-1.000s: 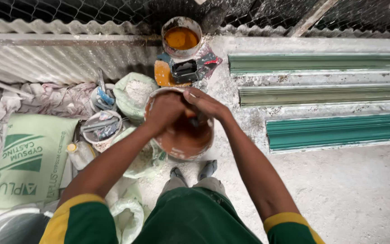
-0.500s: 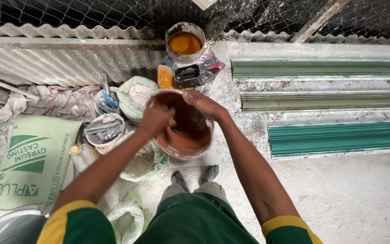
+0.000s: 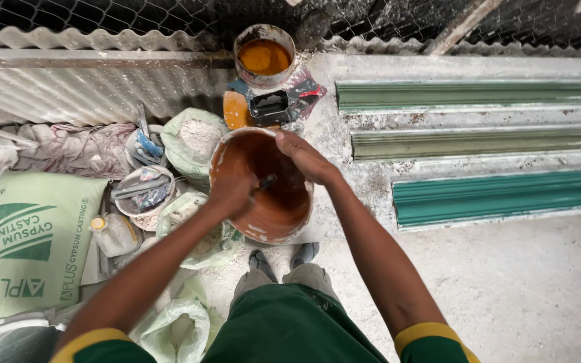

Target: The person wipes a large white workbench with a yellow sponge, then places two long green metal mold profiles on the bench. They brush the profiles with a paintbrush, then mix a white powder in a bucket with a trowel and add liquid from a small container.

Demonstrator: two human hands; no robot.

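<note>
Head view: left hand (image 3: 231, 195) now inside bowl (image 3: 263, 232).

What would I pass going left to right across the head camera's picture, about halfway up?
Green-and-white sack → small bowl of tools → left hand → brown-coated bucket → right hand → dark green moulding strip.

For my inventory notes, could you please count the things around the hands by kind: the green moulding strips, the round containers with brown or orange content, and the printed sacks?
Green moulding strips: 3
Brown bucket plus orange paint can: 2
Printed sack: 1
Total: 6
</note>
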